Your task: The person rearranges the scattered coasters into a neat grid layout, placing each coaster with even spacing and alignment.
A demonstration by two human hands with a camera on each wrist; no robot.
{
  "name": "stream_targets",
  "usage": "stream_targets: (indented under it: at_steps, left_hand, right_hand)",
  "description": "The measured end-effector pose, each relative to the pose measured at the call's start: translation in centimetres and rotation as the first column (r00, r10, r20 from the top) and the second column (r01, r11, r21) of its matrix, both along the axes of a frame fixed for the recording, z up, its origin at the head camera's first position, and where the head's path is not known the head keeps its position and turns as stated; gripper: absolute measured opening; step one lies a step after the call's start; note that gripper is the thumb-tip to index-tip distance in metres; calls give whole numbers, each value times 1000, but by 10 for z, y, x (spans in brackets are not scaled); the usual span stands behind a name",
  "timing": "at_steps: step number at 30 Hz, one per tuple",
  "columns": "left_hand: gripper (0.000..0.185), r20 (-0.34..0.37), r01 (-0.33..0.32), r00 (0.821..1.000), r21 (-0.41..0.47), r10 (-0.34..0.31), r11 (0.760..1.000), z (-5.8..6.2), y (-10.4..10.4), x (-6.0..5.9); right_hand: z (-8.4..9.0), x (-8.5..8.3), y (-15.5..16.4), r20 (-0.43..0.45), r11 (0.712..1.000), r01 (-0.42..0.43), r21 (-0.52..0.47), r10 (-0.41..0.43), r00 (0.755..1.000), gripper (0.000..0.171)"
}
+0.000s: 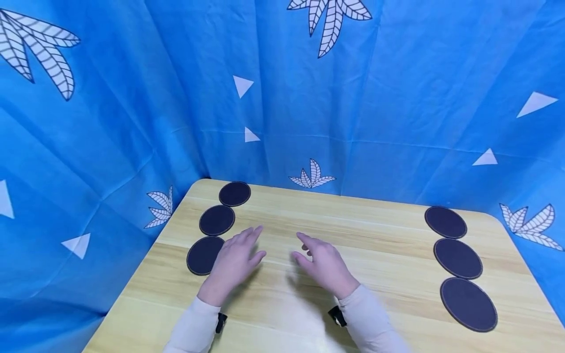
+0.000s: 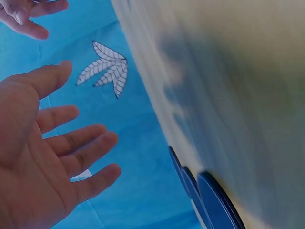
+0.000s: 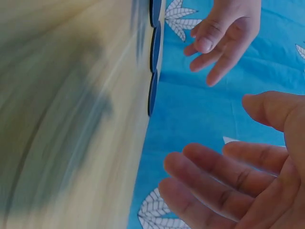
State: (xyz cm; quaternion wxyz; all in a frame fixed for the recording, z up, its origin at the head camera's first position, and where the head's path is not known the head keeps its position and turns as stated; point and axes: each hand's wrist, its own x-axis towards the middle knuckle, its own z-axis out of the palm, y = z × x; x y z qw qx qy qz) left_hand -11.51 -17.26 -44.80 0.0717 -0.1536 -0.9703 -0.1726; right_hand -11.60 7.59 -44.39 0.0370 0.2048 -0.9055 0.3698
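Note:
My left hand (image 1: 236,260) hovers over the wooden table (image 1: 282,304), partly covering the nearest dark round coaster (image 1: 203,257) of the left row in the head view. Nothing is in its palm, and the left wrist view shows its fingers (image 2: 88,148) spread and relaxed. Across a gap, my right hand (image 1: 325,264) is held above the table's middle, palm turned inward, holding nothing. Its fingers (image 3: 214,186) are loosely extended in the right wrist view. Both hands cast shadows on the tabletop.
Two more dark coasters (image 1: 217,220) continue the left row toward the back. Along the right side lie three similar coasters (image 1: 469,304) in a line. A blue curtain (image 1: 300,108) with white leaf and triangle prints hangs behind and beside the table.

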Motion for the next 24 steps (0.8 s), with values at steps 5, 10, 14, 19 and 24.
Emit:
stream_targets:
  at_steps: [5,10,14,19,24]
  left_hand:
    - [63,-3,-13,1000,-3,13,1000,-5,-18,2]
    - [62,-8,-35,999,0,35,999,-8,-36,4]
    - [59,-4,-62,998,-1,62,998,-10,-49,5]
    - [55,0,-94,996,3,94,996,-14,-65,5]
    - [53,17,-127,992,8,127,992,-17,-80,6]
  right_hand:
    - [-5,-3,-12,51,999,-32,-18,32,998,50]
    - [-11,-4,-26,88,996,-81,-32,84,993,50]
    - [-17,-5,-38,128,992,-119,-45,124,984,50]
    - [-25,-7,-55,186,987,-146,-65,156,970,50]
    - [-30,-10,-72,225,985,-143,-97,161,961,48]
